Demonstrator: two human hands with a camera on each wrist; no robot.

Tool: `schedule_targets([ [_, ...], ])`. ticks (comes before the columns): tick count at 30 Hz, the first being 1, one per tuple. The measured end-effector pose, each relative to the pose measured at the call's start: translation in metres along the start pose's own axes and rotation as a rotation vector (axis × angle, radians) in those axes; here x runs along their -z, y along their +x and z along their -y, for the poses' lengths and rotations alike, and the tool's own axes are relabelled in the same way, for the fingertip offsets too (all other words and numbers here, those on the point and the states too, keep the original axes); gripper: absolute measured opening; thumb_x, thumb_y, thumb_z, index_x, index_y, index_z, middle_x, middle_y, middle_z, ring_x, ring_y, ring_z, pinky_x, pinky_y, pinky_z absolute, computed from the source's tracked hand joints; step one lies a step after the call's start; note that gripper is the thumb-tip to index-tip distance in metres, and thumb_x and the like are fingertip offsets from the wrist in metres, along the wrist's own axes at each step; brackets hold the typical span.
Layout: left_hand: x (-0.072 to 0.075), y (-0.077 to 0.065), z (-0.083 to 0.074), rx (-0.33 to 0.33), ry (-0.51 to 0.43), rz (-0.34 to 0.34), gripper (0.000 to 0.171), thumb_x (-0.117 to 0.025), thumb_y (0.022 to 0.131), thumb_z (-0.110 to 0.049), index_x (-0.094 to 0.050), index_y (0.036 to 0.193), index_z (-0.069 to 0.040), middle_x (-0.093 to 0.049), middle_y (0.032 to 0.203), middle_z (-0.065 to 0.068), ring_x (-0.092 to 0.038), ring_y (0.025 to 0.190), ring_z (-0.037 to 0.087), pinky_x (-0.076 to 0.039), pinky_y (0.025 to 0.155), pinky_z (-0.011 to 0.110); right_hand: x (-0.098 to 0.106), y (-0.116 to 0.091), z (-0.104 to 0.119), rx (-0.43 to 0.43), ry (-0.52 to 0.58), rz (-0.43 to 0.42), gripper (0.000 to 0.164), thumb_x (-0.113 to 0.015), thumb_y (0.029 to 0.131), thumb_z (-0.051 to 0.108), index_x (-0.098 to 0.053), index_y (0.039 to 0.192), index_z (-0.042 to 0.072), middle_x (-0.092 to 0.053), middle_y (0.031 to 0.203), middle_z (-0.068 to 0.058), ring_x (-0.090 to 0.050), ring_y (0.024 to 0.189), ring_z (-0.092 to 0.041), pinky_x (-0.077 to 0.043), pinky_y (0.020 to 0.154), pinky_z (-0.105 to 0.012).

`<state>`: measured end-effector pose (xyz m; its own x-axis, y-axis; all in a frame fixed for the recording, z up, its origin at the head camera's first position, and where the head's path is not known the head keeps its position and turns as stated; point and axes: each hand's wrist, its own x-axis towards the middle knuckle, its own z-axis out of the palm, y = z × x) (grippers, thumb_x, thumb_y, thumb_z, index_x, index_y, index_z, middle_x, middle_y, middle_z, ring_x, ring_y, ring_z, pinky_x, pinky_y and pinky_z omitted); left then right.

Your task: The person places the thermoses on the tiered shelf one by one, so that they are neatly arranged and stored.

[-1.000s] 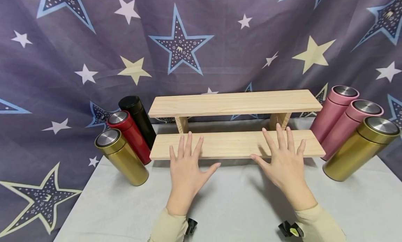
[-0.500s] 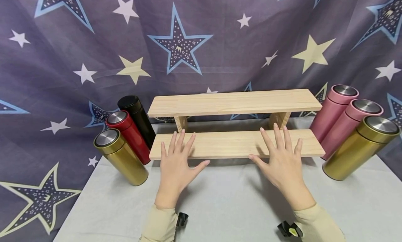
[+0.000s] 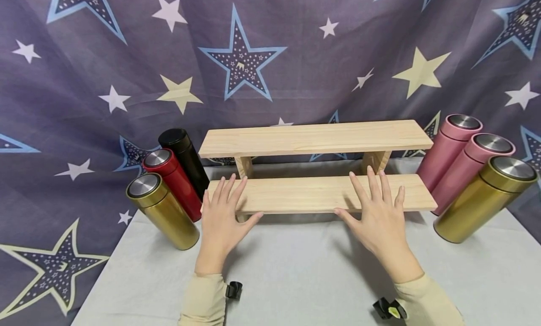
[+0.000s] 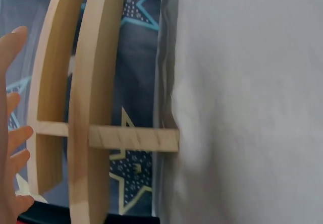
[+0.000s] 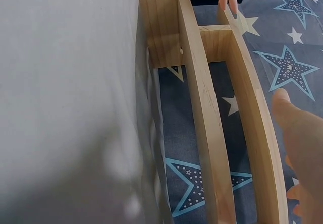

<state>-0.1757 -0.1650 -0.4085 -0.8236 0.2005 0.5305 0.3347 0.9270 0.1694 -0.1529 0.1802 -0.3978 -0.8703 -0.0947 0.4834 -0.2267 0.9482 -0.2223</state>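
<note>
Hiding parts of the wooden shelf (image 3: 317,139): the person's left hand (image 3: 221,225) and right hand (image 3: 377,222) — both reach over its lower board (image 3: 300,194); whether they touch the wood I cannot tell.
Left hand: fingers spread, holding nothing, at the shelf's left end; its own wrist view crops it at the left edge.
Right hand: likewise spread, gripping nothing, toward the right end; cropped by the right edge of its wrist view.
Shelf: upright on the white tablecloth (image 3: 304,269), between the flask groups, before the star-printed backdrop (image 3: 296,81); two boards, two supports (image 3: 244,167) between them.
Flasks: six — at left one gold flask (image 3: 165,218), one red flask (image 3: 179,187), one black flask (image 3: 187,161); at right two pink flasks (image 3: 441,150) and another gold flask (image 3: 483,199).
Overlaps: the black flask's foot is hidden; the right gold flask covers part of the nearer pink one.
Steel-topped lids: five.
Beige sleeves (image 3: 203,298): two, cut off by the head view's bottom edge, each with a small black device (image 3: 234,290) beside it, details unclear.
</note>
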Motion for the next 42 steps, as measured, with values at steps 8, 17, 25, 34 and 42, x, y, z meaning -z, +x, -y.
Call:
schedule_targets([
  [8,-0.006,-0.005,0.021,0.053,-0.078,-0.035,0.082,-0.067,0.083,-0.060,-0.040,0.153,-0.028,-0.035,0.157,0.005,-0.026,0.146,0.031,-0.017,0.113,0.063,0.000,0.000,0.000,0.003,0.000,-0.004,0.087,-0.057,0.086,0.069,-0.033,0.156,0.022,-0.019,0.162,-0.016,-0.010,0.149,-0.036,0.002,0.111,-0.069],
  [17,-0.013,-0.012,0.037,0.194,-0.285,-0.070,0.075,-0.071,0.087,-0.048,-0.040,0.153,-0.028,-0.035,0.157,0.006,-0.023,0.147,0.031,-0.018,0.114,0.060,-0.002,0.000,0.002,0.012,0.000,0.002,0.088,-0.061,0.086,0.065,-0.032,0.156,0.022,-0.020,0.162,-0.017,-0.013,0.148,-0.038,-0.004,0.110,-0.072],
  [25,-0.017,-0.014,0.040,0.369,-0.525,-0.118,0.067,-0.073,0.090,-0.037,-0.044,0.150,-0.025,-0.032,0.159,0.004,-0.018,0.148,0.030,-0.019,0.114,0.060,-0.002,-0.001,0.002,0.010,0.016,0.012,0.087,-0.063,0.086,0.063,-0.031,0.157,0.022,-0.017,0.163,-0.016,-0.009,0.149,-0.037,0.003,0.112,-0.068],
  [34,-0.018,-0.015,0.041,0.539,-0.713,-0.083,0.067,-0.071,0.092,-0.035,-0.042,0.152,-0.023,-0.028,0.159,0.004,-0.021,0.146,0.025,-0.017,0.115,0.056,-0.002,-0.003,0.002,0.011,0.024,0.016,0.087,-0.065,0.086,0.059,-0.032,0.156,0.021,-0.018,0.162,-0.018,-0.009,0.149,-0.037,-0.005,0.110,-0.071],
  [42,-0.021,-0.015,0.044,0.547,-0.689,-0.083,0.073,-0.078,0.087,-0.034,-0.044,0.150,-0.023,-0.028,0.159,0.004,-0.024,0.146,0.025,-0.020,0.115,0.053,-0.002,0.000,0.001,0.016,0.033,0.021,0.087,-0.066,0.087,0.057,-0.030,0.157,0.020,-0.018,0.162,-0.019,-0.011,0.149,-0.037,-0.013,0.109,-0.070],
])
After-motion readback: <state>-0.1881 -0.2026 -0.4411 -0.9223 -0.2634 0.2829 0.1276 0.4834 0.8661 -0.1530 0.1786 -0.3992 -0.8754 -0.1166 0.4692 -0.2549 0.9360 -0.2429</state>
